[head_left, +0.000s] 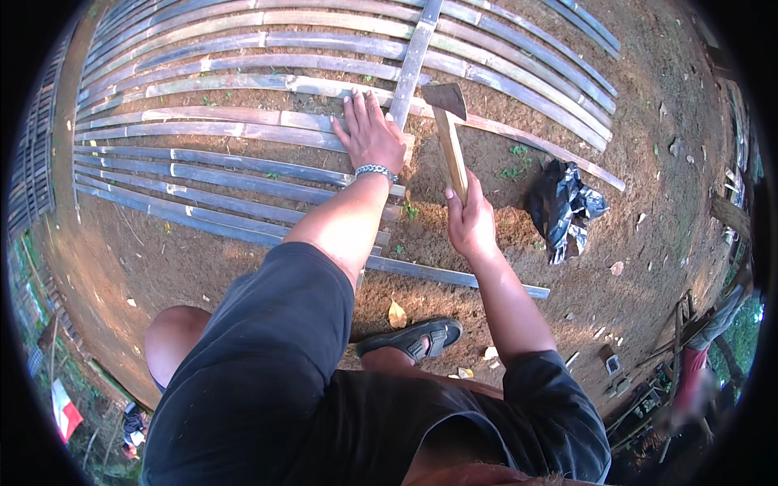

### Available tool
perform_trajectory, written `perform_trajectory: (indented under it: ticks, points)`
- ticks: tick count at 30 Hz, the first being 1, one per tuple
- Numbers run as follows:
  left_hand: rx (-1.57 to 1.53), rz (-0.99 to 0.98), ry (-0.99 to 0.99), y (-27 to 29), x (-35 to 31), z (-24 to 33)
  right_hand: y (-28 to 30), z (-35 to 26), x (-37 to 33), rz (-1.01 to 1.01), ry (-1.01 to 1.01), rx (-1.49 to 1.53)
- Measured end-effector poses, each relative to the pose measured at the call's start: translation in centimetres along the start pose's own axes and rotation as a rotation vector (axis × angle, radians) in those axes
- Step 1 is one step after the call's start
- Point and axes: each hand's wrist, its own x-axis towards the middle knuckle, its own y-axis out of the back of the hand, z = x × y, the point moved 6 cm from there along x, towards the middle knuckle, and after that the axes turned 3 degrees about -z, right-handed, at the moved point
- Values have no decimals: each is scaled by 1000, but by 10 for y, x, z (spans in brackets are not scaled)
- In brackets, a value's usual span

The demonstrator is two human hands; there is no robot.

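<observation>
My left hand (373,139) lies with its fingers spread on a split bamboo slat (243,83), close to where a bamboo crosspiece (415,65) runs over the slats. A chain bracelet circles that wrist. In my right hand (472,220) is the wooden handle of a hatchet (451,150), the fingers wrapped round its lower end. The hatchet's dark, broad metal head is up beside the crosspiece, over a slat; whether it touches the bamboo I cannot tell. Several more slats lie side by side to the left and beyond, and shorter slat ends stop beneath my left forearm.
A crumpled black plastic bag (563,206) lies on the soil right of the hatchet. One loose slat (462,274) rests nearer me. My sandalled foot (412,340) stands beside a dry leaf (397,314). Another person (695,373) is at the far right edge.
</observation>
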Motion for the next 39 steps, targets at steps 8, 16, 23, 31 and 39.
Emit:
perform_trajectory:
  ticks: [8, 16, 23, 31, 39]
  points:
    - [22, 0, -8, 3, -2, 3, -3, -7, 20, 12, 129, -14]
    - [16, -35, 11, 3, -3, 3, 0, -9, 27, -86, 52, -146]
    - [-2, -17, 7, 0, 1, 1, -6, -8, 36, -100, 45, -219]
    - [28, -15, -6, 4, -4, -1, 12, -26, 23, 156, 330, -58]
    - [24, -47, 15, 5, 1, 2, 0, -6, 34, 21, 98, -97]
